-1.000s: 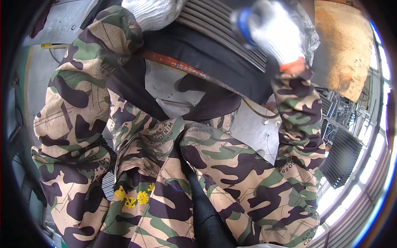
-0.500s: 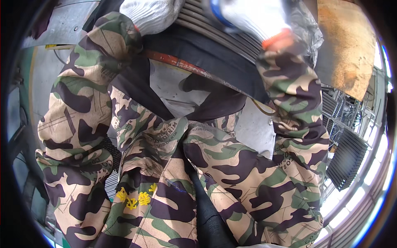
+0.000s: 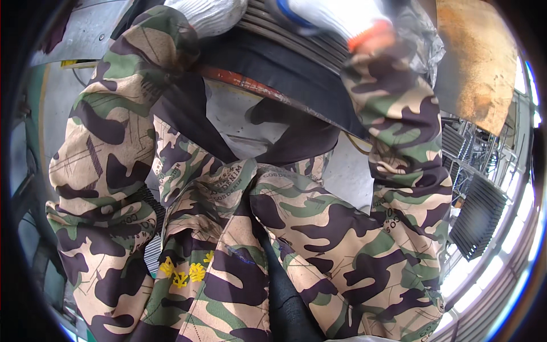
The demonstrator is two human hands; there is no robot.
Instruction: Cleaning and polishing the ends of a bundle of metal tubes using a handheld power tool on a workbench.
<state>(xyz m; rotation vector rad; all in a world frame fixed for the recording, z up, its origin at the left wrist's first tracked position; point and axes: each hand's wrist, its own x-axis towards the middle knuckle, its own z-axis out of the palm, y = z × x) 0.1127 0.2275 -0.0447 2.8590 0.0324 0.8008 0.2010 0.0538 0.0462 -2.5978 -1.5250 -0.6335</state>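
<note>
Your right hand has moved left over the grey rods, beyond the black sheet, bringing the blue-edged item nearer your left hand; fingers cropped, can't tell their state.

yel. chars on camo jacket | dk ltrs on same jacket + both slvs

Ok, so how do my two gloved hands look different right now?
The right hand shows a broad orange cuff; at the left hand, little or none shows past the sleeve. The right hand looks blurred, the left hand sharper. A blue curved thing shows at the right hand, none at the left hand. Both wear white gloves and are cut off by the top edge.
</note>
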